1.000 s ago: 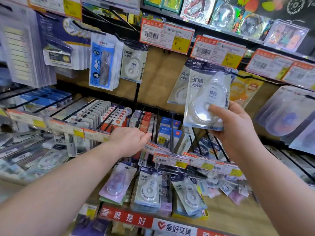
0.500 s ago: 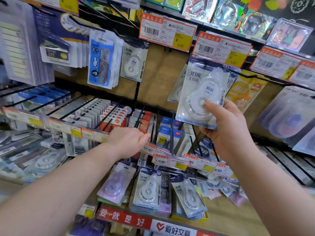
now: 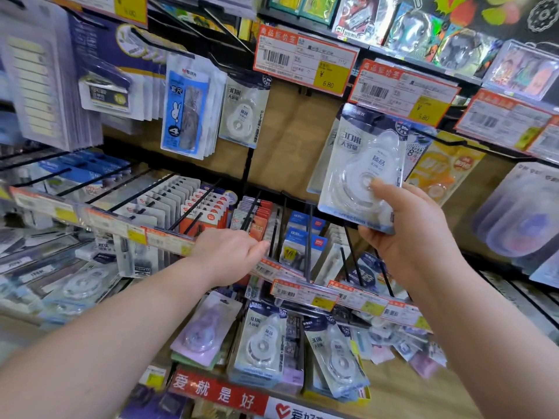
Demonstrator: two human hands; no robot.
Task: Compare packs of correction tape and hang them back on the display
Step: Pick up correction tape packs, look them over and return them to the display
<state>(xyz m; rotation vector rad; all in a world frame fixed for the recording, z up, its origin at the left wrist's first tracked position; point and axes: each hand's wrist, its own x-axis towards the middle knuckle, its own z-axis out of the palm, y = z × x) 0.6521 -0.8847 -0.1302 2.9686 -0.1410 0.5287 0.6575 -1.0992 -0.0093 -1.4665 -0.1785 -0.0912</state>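
A clear-fronted white correction-tape blister pack (image 3: pixel 360 164) is gripped at its lower edge by the right hand (image 3: pixel 414 237), raised before a hanging yellow pack (image 3: pixel 438 167) beneath an orange price tag (image 3: pixel 402 92), while the left hand (image 3: pixel 230 252), fingers curled, is rested against the lower price rail (image 3: pixel 290 293), with any hold undeterminable.

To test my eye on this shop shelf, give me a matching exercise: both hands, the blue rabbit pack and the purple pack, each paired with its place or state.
1. right hand
2. left hand
3. blue rabbit pack
4. purple pack

A. in the bottom row
B. holds a white correction tape pack
C. at the middle price rail
D. hangs in the top row

Pairs: 1-B, 2-C, 3-D, 4-A.
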